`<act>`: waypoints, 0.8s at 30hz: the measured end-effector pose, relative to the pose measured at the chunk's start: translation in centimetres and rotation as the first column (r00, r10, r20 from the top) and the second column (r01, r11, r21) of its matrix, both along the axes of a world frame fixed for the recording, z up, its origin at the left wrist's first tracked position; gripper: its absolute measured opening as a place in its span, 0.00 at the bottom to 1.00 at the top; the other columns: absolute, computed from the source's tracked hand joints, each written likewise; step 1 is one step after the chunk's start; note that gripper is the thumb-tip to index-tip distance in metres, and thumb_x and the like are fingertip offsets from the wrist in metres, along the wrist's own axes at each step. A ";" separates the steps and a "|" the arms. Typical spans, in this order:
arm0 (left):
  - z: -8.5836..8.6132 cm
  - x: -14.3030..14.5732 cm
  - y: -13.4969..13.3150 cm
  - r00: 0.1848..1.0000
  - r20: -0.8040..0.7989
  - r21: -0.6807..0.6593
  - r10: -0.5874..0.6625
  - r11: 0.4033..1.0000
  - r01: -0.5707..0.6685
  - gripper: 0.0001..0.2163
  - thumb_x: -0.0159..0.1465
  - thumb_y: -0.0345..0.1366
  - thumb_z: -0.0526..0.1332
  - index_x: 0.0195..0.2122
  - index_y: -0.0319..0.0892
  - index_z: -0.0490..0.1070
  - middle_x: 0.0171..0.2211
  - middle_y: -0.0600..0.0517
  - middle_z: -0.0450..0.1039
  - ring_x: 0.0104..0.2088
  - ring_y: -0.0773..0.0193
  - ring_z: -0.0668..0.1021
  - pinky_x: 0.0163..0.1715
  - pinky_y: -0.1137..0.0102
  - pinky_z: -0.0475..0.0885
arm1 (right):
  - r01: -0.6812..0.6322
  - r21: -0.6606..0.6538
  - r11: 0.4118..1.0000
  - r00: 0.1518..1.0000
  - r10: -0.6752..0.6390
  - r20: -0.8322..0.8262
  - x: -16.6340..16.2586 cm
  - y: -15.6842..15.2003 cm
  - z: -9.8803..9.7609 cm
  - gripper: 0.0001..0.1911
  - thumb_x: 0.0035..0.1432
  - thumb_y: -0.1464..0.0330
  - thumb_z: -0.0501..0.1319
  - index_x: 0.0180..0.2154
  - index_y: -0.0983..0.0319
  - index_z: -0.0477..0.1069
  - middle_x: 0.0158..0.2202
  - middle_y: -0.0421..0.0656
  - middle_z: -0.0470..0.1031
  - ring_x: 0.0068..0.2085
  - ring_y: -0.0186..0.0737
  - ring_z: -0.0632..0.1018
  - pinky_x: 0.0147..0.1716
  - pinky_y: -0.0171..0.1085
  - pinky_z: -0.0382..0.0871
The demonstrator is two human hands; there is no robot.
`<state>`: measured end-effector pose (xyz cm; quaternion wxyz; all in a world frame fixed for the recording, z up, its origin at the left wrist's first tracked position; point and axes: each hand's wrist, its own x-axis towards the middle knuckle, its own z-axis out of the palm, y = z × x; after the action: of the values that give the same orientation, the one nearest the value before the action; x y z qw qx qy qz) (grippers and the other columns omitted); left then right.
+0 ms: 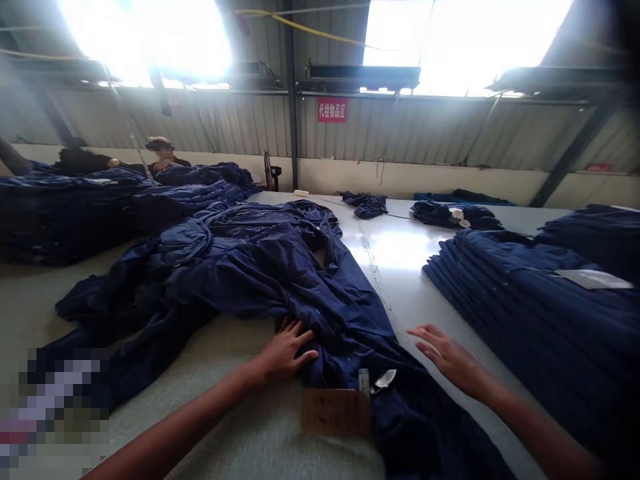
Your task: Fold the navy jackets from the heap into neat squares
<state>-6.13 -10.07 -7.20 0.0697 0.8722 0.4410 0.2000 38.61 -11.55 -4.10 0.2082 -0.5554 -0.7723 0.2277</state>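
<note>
A loose heap of navy blue garments (260, 267) sprawls across the pale work table (400, 267). My left hand (285, 350) lies on the heap's near edge, fingers spread flat on the cloth. Just to the right of the cloth, my right hand (447, 357) hovers over the table with its fingers stretched out and nothing in it. A brown card tag (335, 412) and a small white label (384, 380) hang from the garment between my two arms.
A tall stack of folded navy garments (540, 313) fills the right side. More stacks (65, 213) stand at the left, with a person (160, 155) behind them. Small garment piles (367, 203) lie at the table's far end by the wall.
</note>
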 end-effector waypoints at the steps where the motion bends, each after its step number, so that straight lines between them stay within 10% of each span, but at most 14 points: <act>1: 0.4 1.3 -0.1 0.998 -0.003 -0.023 -0.068 0.997 0.067 0.21 0.72 0.54 0.59 0.57 0.50 0.77 0.58 0.43 0.74 0.60 0.44 0.76 0.63 0.50 0.70 | -0.018 0.042 0.999 1.000 0.018 -0.002 -1.0 1.2 0.0 0.26 0.70 0.54 0.53 0.63 0.50 0.74 0.67 0.47 0.71 0.66 0.51 0.72 0.66 0.48 0.65; 11: 2.4 9.7 -2.1 0.881 0.020 -0.121 -0.473 0.873 0.472 0.17 0.73 0.55 0.56 0.47 0.51 0.78 0.48 0.48 0.77 0.50 0.52 0.80 0.52 0.62 0.74 | -0.136 0.135 0.982 0.943 0.086 0.321 -2.2 5.6 -3.4 0.29 0.71 0.56 0.59 0.70 0.50 0.64 0.74 0.47 0.59 0.73 0.55 0.61 0.70 0.56 0.57; 17: 2.8 2.8 1.5 0.952 0.000 -0.071 -0.305 0.950 0.305 0.14 0.74 0.49 0.58 0.56 0.56 0.76 0.57 0.51 0.76 0.52 0.56 0.81 0.52 0.66 0.74 | 0.176 0.179 0.968 0.794 -0.247 0.555 -0.1 1.0 -3.7 0.28 0.72 0.55 0.57 0.70 0.49 0.65 0.70 0.55 0.65 0.67 0.67 0.70 0.53 0.59 0.73; 24: 6.5 -3.9 5.0 0.973 -0.219 -0.067 -0.073 0.996 0.060 0.19 0.77 0.45 0.51 0.39 0.47 0.79 0.39 0.49 0.80 0.42 0.56 0.82 0.52 0.64 0.73 | 0.191 0.138 0.972 0.849 -0.235 0.474 -1.4 0.8 0.7 0.20 0.75 0.57 0.50 0.52 0.53 0.79 0.40 0.48 0.84 0.42 0.52 0.85 0.44 0.44 0.72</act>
<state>-10.00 -5.10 -0.75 0.0530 0.9008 0.4224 0.0857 37.22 -10.73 -3.41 0.0546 -0.6674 -0.7423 0.0225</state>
